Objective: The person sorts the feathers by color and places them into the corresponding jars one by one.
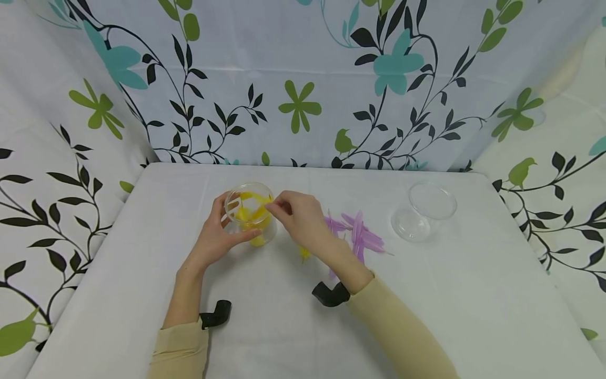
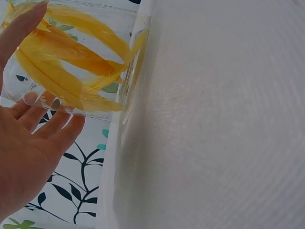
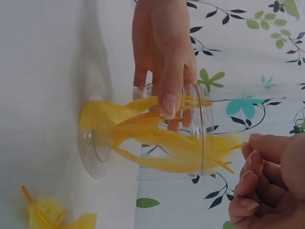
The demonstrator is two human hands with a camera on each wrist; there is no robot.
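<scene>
A transparent jar [image 1: 255, 184] stands upright on the table, with several yellow feathers [image 2: 71, 52] inside it. My left hand [image 1: 218, 231] holds the jar from its left side, thumb on the near wall and fingers round the back. At the jar's mouth, the thumb and index finger of my right hand [image 3: 267, 176] pinch the quill of a yellow feather [image 3: 224, 143], whose lower part is inside the jar. Another loose yellow feather [image 3: 47, 214] lies on the table, partly covered by my right hand in the head view. Purple feathers [image 1: 360, 234] lie crossed beyond my right wrist.
A second transparent jar [image 1: 411, 225] stands on the right of the white-covered table [image 1: 450, 295]. Patterned curtain cloth [image 1: 303, 68] rises along the back and both sides. Black wrist mounts [image 1: 331, 295] stick out near both sleeves.
</scene>
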